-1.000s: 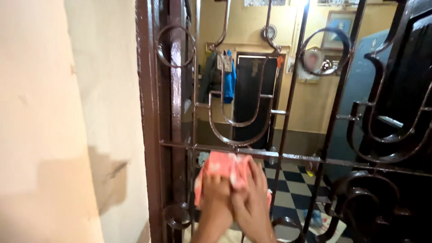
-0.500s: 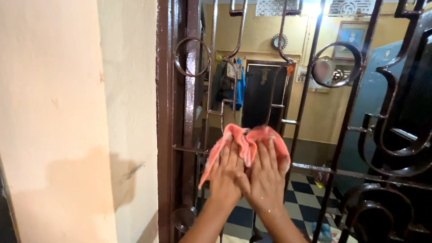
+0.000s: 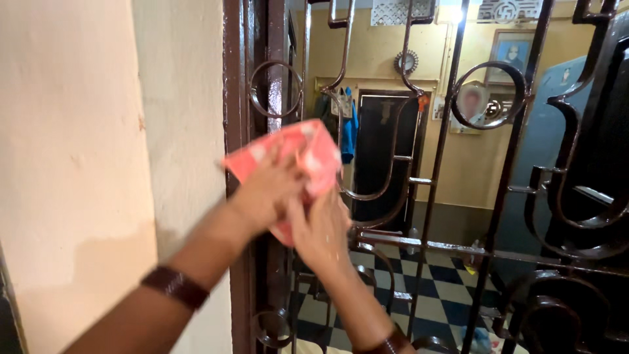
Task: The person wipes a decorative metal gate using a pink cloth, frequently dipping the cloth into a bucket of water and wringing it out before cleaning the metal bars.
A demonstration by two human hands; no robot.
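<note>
Both hands press a pink cloth (image 3: 298, 160) against the brown iron grille (image 3: 458, 242), close to its left upright by the cream wall (image 3: 85, 164). The left hand (image 3: 265, 190) lies over the cloth from the wall side, its fingers bent around the fabric and pinching it against the bars; the right hand (image 3: 321, 229) sits just below and to the right, palm flat toward the grille, fingers pressed together and touching the cloth's lower edge. Held this way, the cloth is bunched into a pad and spread over the metal where the scrollwork meets the frame, so both palms can bear on it; it looks like a wiping hold, though motion blur softens the fingertips and I cannot tell exactly which bar the cloth wraps. A dark band (image 3: 173, 286) circles the left wrist, and another shows at the right wrist near the bottom edge, partly cut off. The cloth hides the bars behind it, and the hands hide most of its lower half. Beyond the grille lie a checkered floor (image 3: 432, 295), a dark doorway (image 3: 380, 151) and clothes hanging beside it, all small and dim. The grille's right part is dark and runs out of view.
</note>
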